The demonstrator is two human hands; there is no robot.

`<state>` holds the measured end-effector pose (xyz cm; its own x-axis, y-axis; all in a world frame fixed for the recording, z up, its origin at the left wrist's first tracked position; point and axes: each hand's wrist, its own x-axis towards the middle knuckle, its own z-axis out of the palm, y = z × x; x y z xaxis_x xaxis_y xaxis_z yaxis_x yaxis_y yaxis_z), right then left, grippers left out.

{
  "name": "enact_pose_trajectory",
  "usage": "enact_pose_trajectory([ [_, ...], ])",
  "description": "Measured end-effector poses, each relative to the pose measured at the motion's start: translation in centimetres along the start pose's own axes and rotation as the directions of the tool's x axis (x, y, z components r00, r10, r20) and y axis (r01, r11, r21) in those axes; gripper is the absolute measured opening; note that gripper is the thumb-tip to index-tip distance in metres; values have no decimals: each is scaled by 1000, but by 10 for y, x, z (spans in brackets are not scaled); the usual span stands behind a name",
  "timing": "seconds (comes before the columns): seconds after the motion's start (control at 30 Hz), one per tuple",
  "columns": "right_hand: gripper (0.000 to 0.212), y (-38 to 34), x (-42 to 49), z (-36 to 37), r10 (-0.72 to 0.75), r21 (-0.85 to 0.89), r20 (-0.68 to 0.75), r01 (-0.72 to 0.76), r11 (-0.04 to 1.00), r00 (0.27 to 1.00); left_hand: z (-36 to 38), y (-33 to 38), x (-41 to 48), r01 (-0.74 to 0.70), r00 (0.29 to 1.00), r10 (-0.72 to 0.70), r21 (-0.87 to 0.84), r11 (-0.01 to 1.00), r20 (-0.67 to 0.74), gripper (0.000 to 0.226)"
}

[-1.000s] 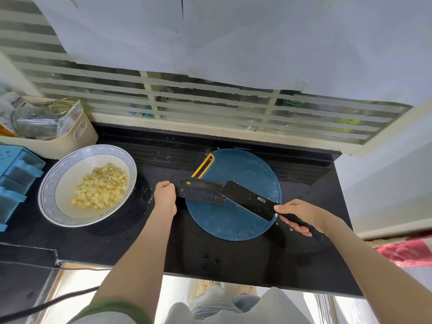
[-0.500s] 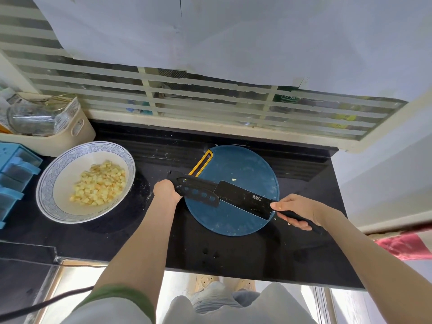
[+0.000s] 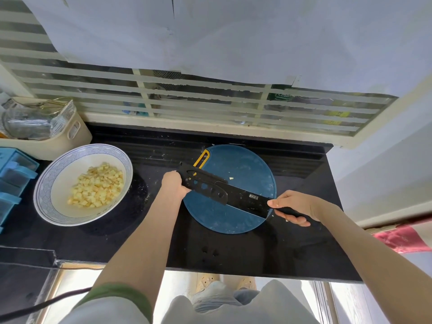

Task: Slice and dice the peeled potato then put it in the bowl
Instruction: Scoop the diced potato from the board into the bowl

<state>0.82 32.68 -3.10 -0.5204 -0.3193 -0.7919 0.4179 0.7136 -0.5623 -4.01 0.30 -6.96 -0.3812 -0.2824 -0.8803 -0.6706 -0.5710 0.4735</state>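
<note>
Bowl (image 3: 45, 181): left on the black counter (image 3: 233, 253), holding the diced potato (image 3: 97, 188).
Left hand (image 3: 174, 185): arm stretched forward, fingers curled round the end of a knife cover (image 3: 205, 187).
Board (image 3: 240, 162): round and blue, with one potato bit (image 3: 231, 178) on it.
Knife (image 3: 247, 202): slants across the board, its tip inside the cover.
Right hand (image 3: 294, 206): wrapped round the handle, thumb at the blade's heel.

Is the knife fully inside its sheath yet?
No, partly in. The sheath covers only the tip end of the knife; the rest of its blade is bare.
</note>
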Motion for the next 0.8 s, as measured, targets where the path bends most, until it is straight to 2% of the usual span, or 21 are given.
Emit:
enact_pose_trajectory([
  [0.07, 51, 1, 1, 1, 5, 21, -13, -4, 1000, 1000, 2, -2, -1, -7, 1000, 7, -23, 1000, 17, 28],
  [0.13, 50, 1, 2, 3, 10, 26, -22, -9, 1000, 1000, 6, -4, -3, -101, 994, 103, -54, 993, 43, 29],
  [0.2, 50, 2, 5, 6, 9, 31, -31, -8, 999, 999, 8, -8, -2, -221, 973, 219, 25, 975, 77, 32],
  [0.27, 50, 3, 6, 10, 9, 58, -37, -7, 998, 999, 8, -11, 2, -276, 957, 268, 69, 959, 112, 31],
  [0.5, 48, 1, 9, 17, -16, 148, -40, 21, 989, 999, 10, -18, -12, -362, 931, 347, 154, 919, 116, 19],
  [0.63, 46, -3, 11, 20, -20, 179, -49, 28, 984, 999, 15, -29, -15, -382, 922, 365, 164, 909, 127, 19],
  [0.8, 46, -6, 16, 20, -44, 239, -50, 54, 969, 998, 20, -32, -19, -475, 879, 461, 294, 830, 118, 19],
])
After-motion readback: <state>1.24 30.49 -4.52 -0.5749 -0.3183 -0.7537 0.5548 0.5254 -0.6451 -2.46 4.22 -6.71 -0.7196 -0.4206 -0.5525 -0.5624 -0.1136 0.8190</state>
